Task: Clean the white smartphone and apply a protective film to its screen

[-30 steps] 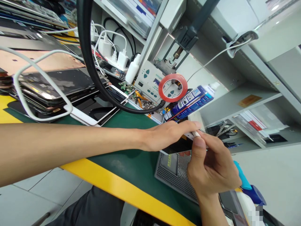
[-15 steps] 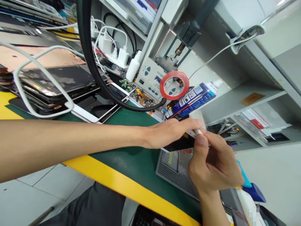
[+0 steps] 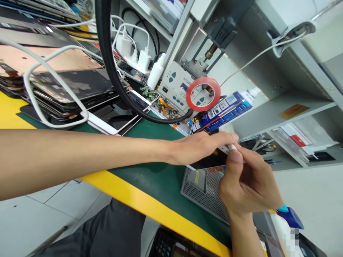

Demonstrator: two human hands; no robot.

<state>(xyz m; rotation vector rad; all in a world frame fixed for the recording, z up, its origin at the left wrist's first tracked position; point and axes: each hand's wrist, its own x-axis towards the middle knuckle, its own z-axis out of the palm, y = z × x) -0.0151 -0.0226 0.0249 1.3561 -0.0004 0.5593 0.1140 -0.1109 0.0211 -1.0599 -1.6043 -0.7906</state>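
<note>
A phone (image 3: 207, 162) with a black screen and white edges rests in my left hand (image 3: 197, 148). The left thumb lies along its upper side, and other fingertips show beneath it. My right hand (image 3: 249, 182) is closed, with thumb and forefinger pinching a small white piece (image 3: 232, 147) at the phone's far end. That piece looks like a cable plug, but the fingers cover most of it. My left thumb tip is right beside it. Below the phone, a grey perforated pad (image 3: 202, 194) lies on the green mat (image 3: 158, 182).
Stacked screens (image 3: 72, 85) and a white-framed panel (image 3: 115, 117) lie at left. A thick black hose (image 3: 107, 53) arches across the view. Behind my hands are a blue spray can (image 3: 225, 110), a red tape roll (image 3: 203, 94) and a parts tray (image 3: 171, 114).
The whole view has shifted slightly, so both hands appear a little further right. Their grip on the phone and the white piece looks the same.
</note>
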